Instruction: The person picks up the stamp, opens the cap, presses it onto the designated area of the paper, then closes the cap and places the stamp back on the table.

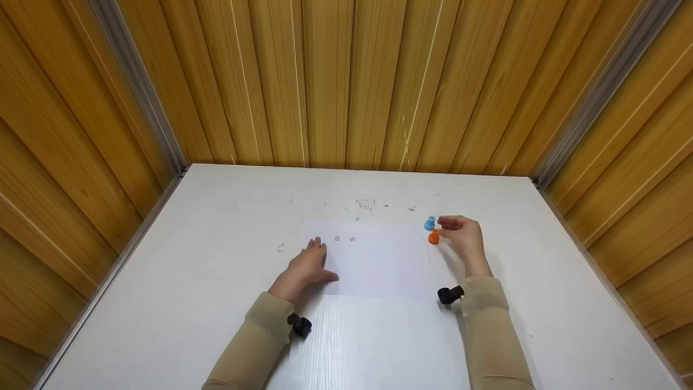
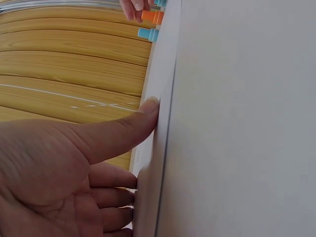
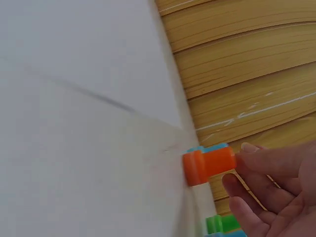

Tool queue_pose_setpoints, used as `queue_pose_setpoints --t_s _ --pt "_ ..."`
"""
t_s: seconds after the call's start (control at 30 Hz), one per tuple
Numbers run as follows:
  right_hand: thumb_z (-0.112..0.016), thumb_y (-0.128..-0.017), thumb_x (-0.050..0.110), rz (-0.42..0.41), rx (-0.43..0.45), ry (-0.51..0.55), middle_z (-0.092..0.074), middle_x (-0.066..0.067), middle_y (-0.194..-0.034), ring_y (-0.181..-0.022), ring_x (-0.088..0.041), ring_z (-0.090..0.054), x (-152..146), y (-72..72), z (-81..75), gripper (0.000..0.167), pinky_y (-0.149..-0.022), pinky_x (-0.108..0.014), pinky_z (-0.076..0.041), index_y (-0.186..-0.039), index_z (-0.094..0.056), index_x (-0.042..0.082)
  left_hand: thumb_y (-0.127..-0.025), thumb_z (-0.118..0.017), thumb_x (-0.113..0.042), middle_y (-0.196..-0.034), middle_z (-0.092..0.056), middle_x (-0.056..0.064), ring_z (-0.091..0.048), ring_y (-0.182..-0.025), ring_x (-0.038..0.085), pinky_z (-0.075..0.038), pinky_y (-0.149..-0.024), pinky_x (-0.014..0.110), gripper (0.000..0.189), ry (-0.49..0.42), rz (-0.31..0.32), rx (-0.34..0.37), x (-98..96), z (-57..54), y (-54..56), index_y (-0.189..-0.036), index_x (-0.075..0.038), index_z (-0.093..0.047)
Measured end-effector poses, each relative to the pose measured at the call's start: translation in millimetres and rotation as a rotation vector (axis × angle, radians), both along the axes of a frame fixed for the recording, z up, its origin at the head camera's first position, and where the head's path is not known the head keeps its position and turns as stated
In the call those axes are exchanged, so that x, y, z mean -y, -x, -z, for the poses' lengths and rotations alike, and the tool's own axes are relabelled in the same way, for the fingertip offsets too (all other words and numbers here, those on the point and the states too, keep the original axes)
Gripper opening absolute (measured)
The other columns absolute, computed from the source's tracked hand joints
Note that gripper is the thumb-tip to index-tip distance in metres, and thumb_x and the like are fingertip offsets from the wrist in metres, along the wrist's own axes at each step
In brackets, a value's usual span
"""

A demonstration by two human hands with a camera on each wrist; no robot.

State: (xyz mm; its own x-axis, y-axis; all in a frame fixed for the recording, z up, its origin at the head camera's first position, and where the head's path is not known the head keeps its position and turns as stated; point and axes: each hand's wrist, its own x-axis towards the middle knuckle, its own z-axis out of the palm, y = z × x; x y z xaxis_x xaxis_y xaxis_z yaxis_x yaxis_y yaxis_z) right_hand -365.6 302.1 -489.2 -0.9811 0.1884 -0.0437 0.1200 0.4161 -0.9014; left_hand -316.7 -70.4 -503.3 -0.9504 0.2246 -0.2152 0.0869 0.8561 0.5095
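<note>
Head: orange piece (image 1: 433, 238), grasp unclear

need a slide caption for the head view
Left hand resting on a rectangular white paper sheet, right hand beside a small, stepped orange plastic piece.

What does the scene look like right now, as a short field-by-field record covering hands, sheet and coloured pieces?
left hand: at the left edge of the white sheet, thumb apart from fingers
right hand: beside the orange piece; contact unclear
sheet: flat on the table, two small marks toward its far edge
orange piece: upright
blue piece: upright, just beyond the orange one
green piece: partly cut off in the right wrist view
</note>
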Motion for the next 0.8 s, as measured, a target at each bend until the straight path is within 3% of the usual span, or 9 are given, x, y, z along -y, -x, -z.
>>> queue_pose_setpoints --t_s 0.13,0.27,0.4,0.6,0.8 --pt "-0.071 -0.098 0.013 0.047 0.054 0.045 -0.064 -0.016 -0.143 -0.132 -0.029 -0.06 -17.3 -8.0 -25.8 0.043 -0.116 -0.035 -0.049 -0.139 -0.063 0.006 -0.084 -0.087 -0.031 -0.169 -0.021 0.025 -0.017 -0.16 0.037 -0.021 -0.131 0.051 0.095 -0.004 0.0 -0.002 0.8 -0.2 -0.5 -0.155 0.007 -0.036" --pt "-0.074 -0.097 0.024 0.061 0.142 0.099 -0.07 -0.002 -0.134 -0.137 -0.025 -0.055 -43.4 -14.7 -36.2 0.051 -0.123 -0.04 -0.04 -0.143 -0.06 0.009 -0.084 -0.087 -0.031 -0.169 -0.021 0.026 -0.018 -0.16 0.038 -0.022 -0.131 0.051 0.095 -0.007 0.001 -0.008 1.6 0.2 -1.4 -0.155 0.007 -0.036" --pt "-0.076 -0.095 0.028 0.059 0.204 0.127 -0.071 0.007 -0.125 -0.143 -0.025 -0.049 -67.7 -21.2 -31.4 0.055 -0.125 -0.041 -0.037 -0.144 -0.059 0.01 -0.084 -0.086 -0.032 -0.169 -0.021 0.025 -0.018 -0.16 0.037 -0.021 -0.131 0.05 0.095 -0.006 -0.002 -0.01 2.3 1.0 -2.3 -0.155 0.006 -0.036" --pt "-0.075 -0.096 0.026 0.031 0.298 0.146 -0.05 -0.011 -0.157 -0.153 -0.033 -0.034 -89.0 -29.2 -18.9 0.055 -0.13 -0.047 -0.028 -0.147 -0.057 0.012 -0.085 -0.086 -0.031 -0.169 -0.02 0.024 -0.017 -0.16 0.036 -0.02 -0.131 0.05 0.094 -0.004 -0.007 0.001 2.3 -0.2 -1.3 -0.156 0.005 -0.036" --pt "-0.078 -0.094 0.019 -0.015 0.333 0.188 -0.047 -0.015 -0.158 -0.152 -0.032 -0.037 -90.7 -29.0 -5.2 0.062 -0.128 -0.042 -0.03 -0.149 -0.053 0.007 -0.085 -0.086 -0.031 -0.169 -0.02 0.024 -0.017 -0.16 0.037 -0.02 -0.131 0.05 0.094 0.001 -0.005 0.005 2.2 -0.4 -1.1 -0.156 0.006 -0.036"
